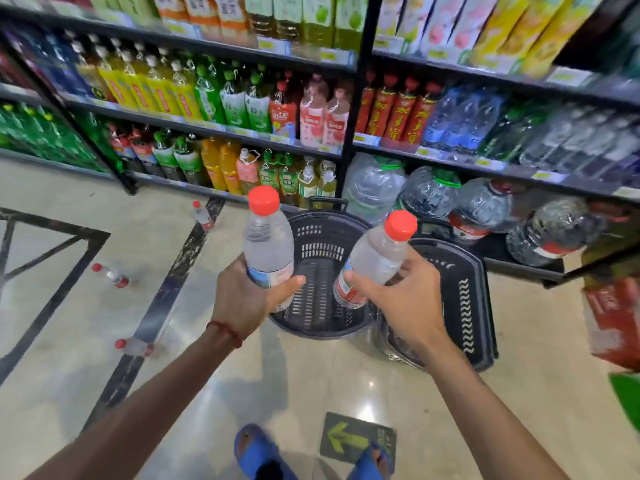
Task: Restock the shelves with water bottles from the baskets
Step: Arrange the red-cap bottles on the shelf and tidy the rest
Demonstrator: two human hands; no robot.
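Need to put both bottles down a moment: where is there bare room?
Bare floor between the round basket and your feet; that basket looks empty. A bare strip of bottom shelf lies before the big jugs. The drink shelves above are packed; loose bottles dot the floor left.

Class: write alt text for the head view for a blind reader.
In a shop aisle, the left hand grips one water bottle and the right hand a second bottle, both red-capped, above a round basket and a second basket. Stocked drink shelves stand behind; three loose bottles sit on the floor at left.
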